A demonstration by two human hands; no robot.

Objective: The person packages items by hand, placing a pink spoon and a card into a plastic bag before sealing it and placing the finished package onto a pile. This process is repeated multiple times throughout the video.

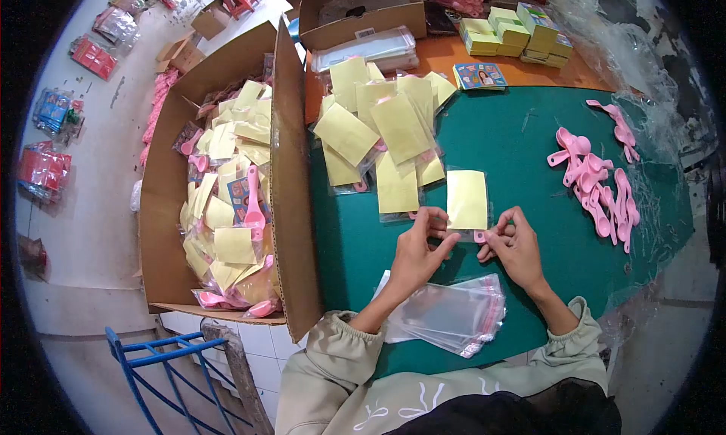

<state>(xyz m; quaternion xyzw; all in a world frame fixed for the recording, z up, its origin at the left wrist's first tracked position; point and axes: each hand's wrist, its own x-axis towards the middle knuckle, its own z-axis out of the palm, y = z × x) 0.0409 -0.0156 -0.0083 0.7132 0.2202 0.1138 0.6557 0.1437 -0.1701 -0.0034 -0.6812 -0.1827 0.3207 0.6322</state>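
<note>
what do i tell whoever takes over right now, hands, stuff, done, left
Left hand: pinching the lower edge of the yellow-card packet on the green table.
Right hand: pinching the same edge, by the bit of pink that shows there.
Done: filled packets piled behind it, more in the cardboard box at the left.
Left: loose pink scoops at the right, empty clear bags stacked near the body.

To my left stands a big cardboard box heaped with yellow-carded packets, and more of them pile up on the green table ahead. Loose pink spoons lie to my right, with stacked yellow-green pads at the far edge.
</note>
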